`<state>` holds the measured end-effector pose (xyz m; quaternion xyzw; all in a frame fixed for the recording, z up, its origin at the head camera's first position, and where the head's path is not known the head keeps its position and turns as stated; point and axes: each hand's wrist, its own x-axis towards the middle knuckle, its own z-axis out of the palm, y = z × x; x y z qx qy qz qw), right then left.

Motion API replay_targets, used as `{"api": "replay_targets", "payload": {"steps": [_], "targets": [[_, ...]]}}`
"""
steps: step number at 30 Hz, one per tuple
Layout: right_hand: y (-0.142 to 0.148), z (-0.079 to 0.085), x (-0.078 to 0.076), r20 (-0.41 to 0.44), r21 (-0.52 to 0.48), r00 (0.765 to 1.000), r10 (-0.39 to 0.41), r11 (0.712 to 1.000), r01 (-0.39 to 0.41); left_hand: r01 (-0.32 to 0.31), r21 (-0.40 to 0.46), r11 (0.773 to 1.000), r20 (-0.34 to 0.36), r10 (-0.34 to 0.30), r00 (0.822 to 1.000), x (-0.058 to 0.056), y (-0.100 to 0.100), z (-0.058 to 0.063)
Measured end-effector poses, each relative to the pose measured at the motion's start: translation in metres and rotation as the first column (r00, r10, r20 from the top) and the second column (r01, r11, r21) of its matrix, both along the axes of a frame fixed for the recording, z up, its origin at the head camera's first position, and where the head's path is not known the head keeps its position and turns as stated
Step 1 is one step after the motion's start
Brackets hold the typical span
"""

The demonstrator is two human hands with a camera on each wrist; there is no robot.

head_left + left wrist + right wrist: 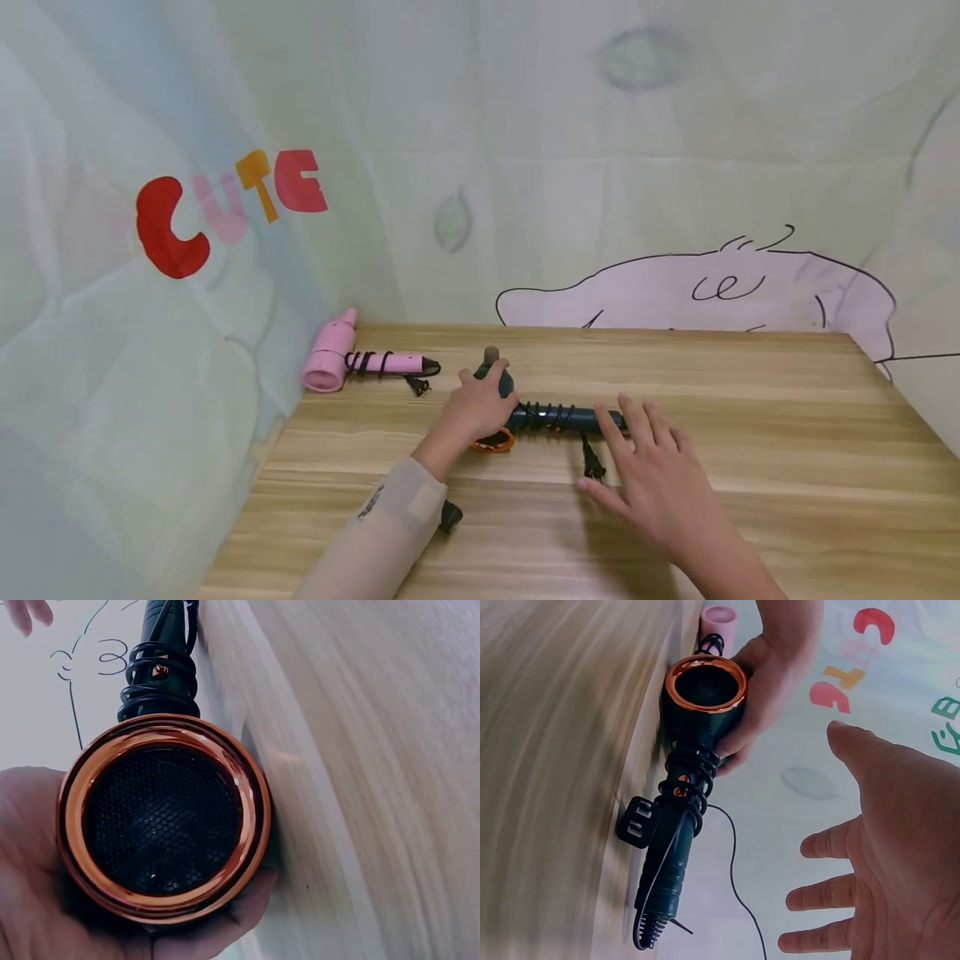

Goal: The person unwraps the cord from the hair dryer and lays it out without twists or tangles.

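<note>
A dark green hair dryer (577, 418) with a copper-coloured rim lies on the table, its black cord wound round the handle. My left hand (478, 407) grips the dryer's head from above, fingers and thumb around it. In the left wrist view the mesh-covered intake (161, 825) faces the camera, with the palm and fingers beside and under the head. My right hand (663, 487) is spread with straight fingers near the handle's end; contact is hard to tell in the head view. From the right wrist, that hand (907, 847) looks apart from the dryer and holds nothing. The plug (637, 822) dangles beside the handle.
A pink hair dryer (330, 358) with its cord wrapped lies at the table's back left corner. Some black object (450, 517) is partly hidden by the left forearm. Printed cloth (420, 100) hangs behind and left of the wooden table (787, 433).
</note>
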<state>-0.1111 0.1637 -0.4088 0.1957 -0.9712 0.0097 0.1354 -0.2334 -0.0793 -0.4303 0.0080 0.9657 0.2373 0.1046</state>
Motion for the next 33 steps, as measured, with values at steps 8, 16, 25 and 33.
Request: {"api": "replay_targets", "payload": {"steps": [8, 16, 25, 33], "targets": [[0.0, -0.003, 0.002, 0.014, -0.003, 1.0, -0.01, 1.0, 0.01, -0.014, 0.066, 0.998, -0.011, 0.014, 1.0, 0.0, 0.004, 0.002], [-0.001, -0.005, -0.004, 0.004, 0.007, 1.0, 0.006, 1.0, -0.006, -0.047, 0.041, 0.998, -0.032, 0.048, 0.998, 0.003, 0.004, 0.002], [-0.007, -0.018, -0.016, 0.018, -0.008, 0.999, 0.031, 0.999, -0.031, -0.05, 0.03, 0.998, -0.045, 0.052, 0.998, 0.001, 0.005, 0.0], [-0.014, -0.029, -0.03, 0.127, 0.025, 0.99, 0.058, 0.998, -0.061, -0.058, 0.023, 0.998, -0.041, 0.059, 0.997, 0.002, 0.006, -0.002]]}}
